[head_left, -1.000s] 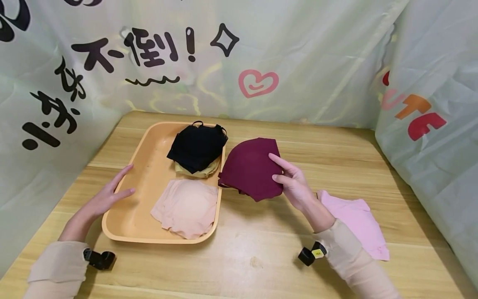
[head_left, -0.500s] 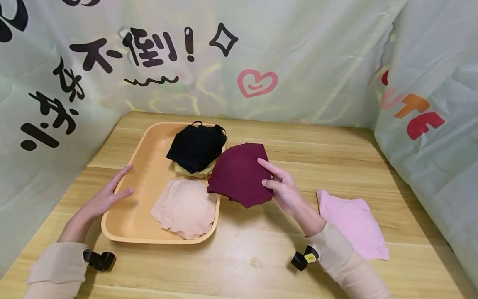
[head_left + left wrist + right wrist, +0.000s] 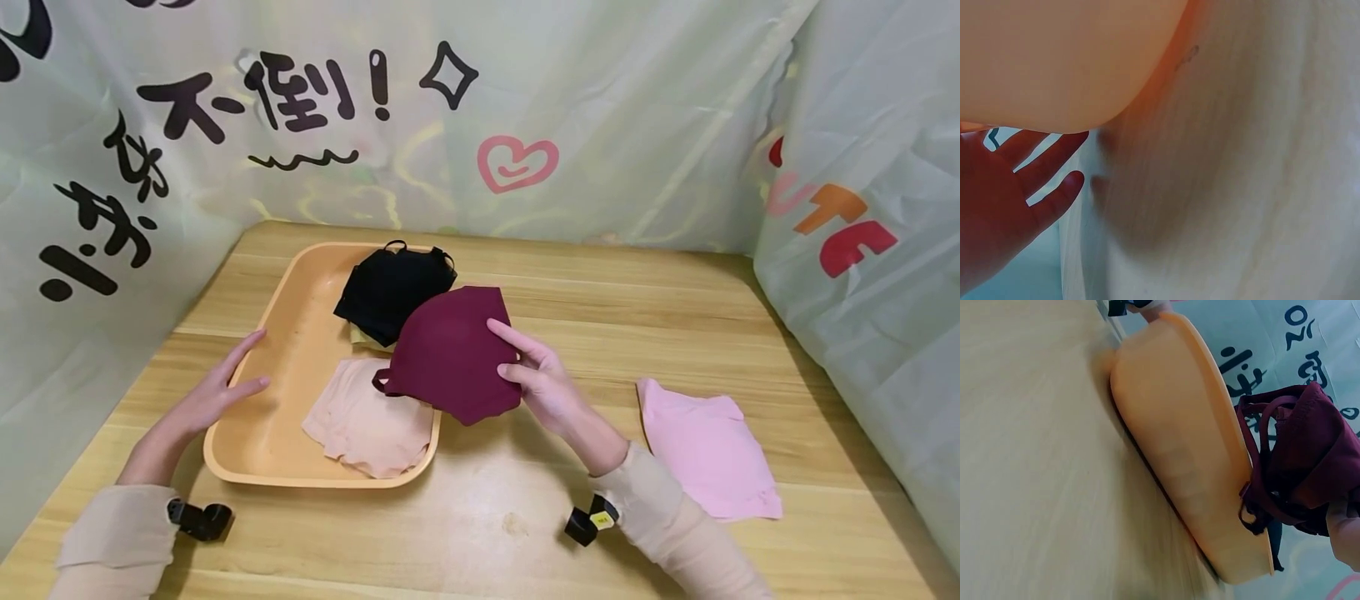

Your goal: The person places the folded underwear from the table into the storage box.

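Note:
My right hand (image 3: 551, 387) pinches a folded maroon bra (image 3: 453, 354) by its right side. It hangs over the right rim of an orange tray (image 3: 281, 417), overlapping the other pieces from above; its straps (image 3: 1266, 437) dangle in the right wrist view. Inside the tray lies a folded black strappy top or bra (image 3: 390, 287), on a yellowish folded piece (image 3: 367, 339). Nearer me in the tray is a folded pale peach bra (image 3: 367, 425), partly covered by the maroon one. My left hand (image 3: 210, 396) rests at the tray's left rim, its fingers (image 3: 1050, 165) fairly straight.
A folded pink garment (image 3: 712, 454) lies on the wooden table (image 3: 480, 533) to the right, beside my right forearm. Printed cloth (image 3: 637, 125) hangs behind the table and along both sides.
My right hand has carried the maroon bra leftward, from beside the tray to over its right rim. My left hand and the tray stay put.

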Motion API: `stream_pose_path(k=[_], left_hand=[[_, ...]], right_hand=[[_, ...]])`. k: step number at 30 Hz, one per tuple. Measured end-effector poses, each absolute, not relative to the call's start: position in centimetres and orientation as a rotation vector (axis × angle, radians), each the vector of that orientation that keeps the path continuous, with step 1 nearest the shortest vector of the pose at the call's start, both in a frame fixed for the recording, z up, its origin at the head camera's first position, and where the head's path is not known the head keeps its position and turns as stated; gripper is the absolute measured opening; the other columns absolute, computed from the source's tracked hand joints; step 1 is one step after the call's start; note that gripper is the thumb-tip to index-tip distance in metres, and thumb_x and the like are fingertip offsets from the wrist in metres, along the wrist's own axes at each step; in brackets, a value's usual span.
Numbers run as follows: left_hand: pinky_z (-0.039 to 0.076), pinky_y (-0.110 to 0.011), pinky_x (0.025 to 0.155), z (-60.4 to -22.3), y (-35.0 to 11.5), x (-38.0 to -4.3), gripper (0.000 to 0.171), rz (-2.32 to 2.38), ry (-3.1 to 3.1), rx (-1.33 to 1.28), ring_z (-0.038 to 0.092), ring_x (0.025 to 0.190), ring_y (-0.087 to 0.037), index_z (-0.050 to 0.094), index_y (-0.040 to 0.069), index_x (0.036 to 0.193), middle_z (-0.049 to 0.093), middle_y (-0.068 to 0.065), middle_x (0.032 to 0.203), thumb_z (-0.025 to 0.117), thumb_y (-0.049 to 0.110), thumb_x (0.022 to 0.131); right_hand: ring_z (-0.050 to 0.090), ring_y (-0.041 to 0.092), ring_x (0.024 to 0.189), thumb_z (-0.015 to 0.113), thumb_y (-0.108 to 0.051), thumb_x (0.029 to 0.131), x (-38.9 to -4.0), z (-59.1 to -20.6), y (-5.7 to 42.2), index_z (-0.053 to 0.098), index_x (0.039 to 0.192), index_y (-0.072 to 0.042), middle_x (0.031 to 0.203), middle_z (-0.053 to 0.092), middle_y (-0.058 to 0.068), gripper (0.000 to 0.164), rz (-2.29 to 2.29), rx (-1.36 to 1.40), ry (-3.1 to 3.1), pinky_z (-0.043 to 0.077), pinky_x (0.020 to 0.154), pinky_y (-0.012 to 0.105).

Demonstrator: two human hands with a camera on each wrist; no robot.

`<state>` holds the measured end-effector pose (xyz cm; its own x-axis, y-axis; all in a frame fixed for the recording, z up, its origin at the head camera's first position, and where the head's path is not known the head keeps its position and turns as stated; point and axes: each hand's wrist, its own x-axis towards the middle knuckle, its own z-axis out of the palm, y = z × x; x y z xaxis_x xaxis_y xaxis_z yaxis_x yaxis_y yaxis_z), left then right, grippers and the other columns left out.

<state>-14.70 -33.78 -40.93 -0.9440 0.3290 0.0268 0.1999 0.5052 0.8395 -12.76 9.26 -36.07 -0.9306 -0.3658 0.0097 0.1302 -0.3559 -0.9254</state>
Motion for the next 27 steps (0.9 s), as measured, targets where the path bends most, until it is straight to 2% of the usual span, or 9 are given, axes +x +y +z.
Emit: stream_pose_path(k=[4, 14, 16, 17, 19, 21, 23, 25, 27], left_hand=[[0.002, -0.069, 0.097, -40.8, -33.8, -14.7, 0.073, 1.418, 2.599, 0.44, -0.003, 0.133, -0.045, 0.007, 0.008, 0.147, 0.004, -0.029, 0.148, 0.052, 0.009, 0.09], [0.002, -0.069, 0.098, -40.6, -33.8, -14.5, 0.073, 1.423, 2.595, 0.426, -0.003, 0.133, -0.044, 0.007, 0.009, 0.147, 0.005, -0.028, 0.148, 0.052, 0.011, 0.09], [0.002, -0.069, 0.098, -40.7, -33.8, -14.5, 0.073, 1.419, 2.598, 0.428, -0.003, 0.133, -0.044, 0.007, 0.01, 0.147, 0.004, -0.027, 0.148, 0.052, 0.012, 0.09], [0.002, -0.069, 0.098, -40.7, -33.8, -14.5, 0.073, 1.416, 2.601, 0.429, -0.003, 0.133, -0.044, 0.007, 0.01, 0.147, 0.004, -0.027, 0.148, 0.052, 0.013, 0.09], [0.002, -0.069, 0.098, -40.8, -33.7, -14.5, 0.072, 1.414, 2.602, 0.429, -0.004, 0.133, -0.043, 0.007, 0.01, 0.147, 0.004, -0.027, 0.148, 0.052, 0.014, 0.091], [0.001, -0.069, 0.098, -40.8, -33.7, -14.5, 0.072, 1.413, 2.603, 0.434, -0.003, 0.133, -0.044, 0.007, 0.01, 0.147, 0.004, -0.027, 0.148, 0.052, 0.014, 0.091], [0.002, -0.069, 0.098, -40.9, -33.7, -14.5, 0.072, 1.41, 2.607, 0.434, -0.003, 0.133, -0.044, 0.008, 0.01, 0.147, 0.005, -0.027, 0.148, 0.052, 0.015, 0.091], [0.002, -0.069, 0.098, -40.8, -33.7, -14.6, 0.072, 1.404, 2.615, 0.443, -0.001, 0.133, -0.045, 0.008, 0.009, 0.147, 0.006, -0.028, 0.148, 0.052, 0.014, 0.09], [0.003, -0.069, 0.097, -40.8, -33.7, -14.6, 0.072, 1.404, 2.616, 0.444, -0.001, 0.132, -0.046, 0.008, 0.009, 0.147, 0.006, -0.028, 0.148, 0.052, 0.013, 0.09]], right_hand=[[0.057, 0.012, 0.096, 0.044, 0.011, 0.082, -12.5, -36.2, 8.3, 0.046, 0.135, -0.014, 0.115, 0.053, 0.002, 0.059, -2.325, -0.325, 1.562, 0.051, 0.074, 0.026], [0.061, 0.007, 0.078, 0.044, 0.011, 0.08, -12.0, -36.9, 5.3, 0.032, 0.139, 0.002, 0.103, 0.057, -0.002, 0.061, -2.271, -0.41, 1.559, 0.051, 0.063, 0.02], [0.055, 0.003, 0.065, 0.045, 0.011, 0.079, -11.8, -37.2, 4.7, 0.032, 0.138, 0.004, 0.093, 0.059, -0.006, 0.06, -2.247, -0.44, 1.581, 0.046, 0.055, 0.016], [0.05, 0.001, 0.058, 0.045, 0.011, 0.079, -11.8, -37.3, 4.4, 0.033, 0.137, 0.005, 0.083, 0.058, -0.009, 0.06, -2.232, -0.453, 1.598, 0.041, 0.051, 0.014], [0.037, 0.001, 0.047, 0.047, 0.011, 0.078, -11.7, -37.6, 3.8, 0.034, 0.137, 0.006, 0.065, 0.049, -0.013, 0.06, -2.197, -0.475, 1.635, 0.031, 0.045, 0.014], [0.026, 0.003, 0.044, 0.048, 0.01, 0.078, -11.5, -37.8, 3.2, 0.035, 0.136, 0.006, 0.061, 0.041, -0.014, 0.06, -2.164, -0.492, 1.666, 0.023, 0.044, 0.016], [0.027, 0.002, 0.046, 0.049, 0.01, 0.078, -11.4, -38.0, 2.7, 0.035, 0.137, 0.005, 0.069, 0.043, -0.014, 0.061, -2.142, -0.493, 1.677, 0.027, 0.047, 0.015], [0.033, 0.001, 0.051, 0.049, 0.01, 0.079, -11.3, -38.1, 2.3, 0.034, 0.138, 0.004, 0.093, 0.052, -0.01, 0.061, -2.126, -0.491, 1.68, 0.034, 0.053, 0.014], [0.043, -0.001, 0.06, 0.048, 0.01, 0.079, -11.3, -38.2, 2.0, 0.032, 0.139, 0.003, 0.121, 0.049, -0.001, 0.062, -2.118, -0.486, 1.672, 0.04, 0.062, 0.013]])
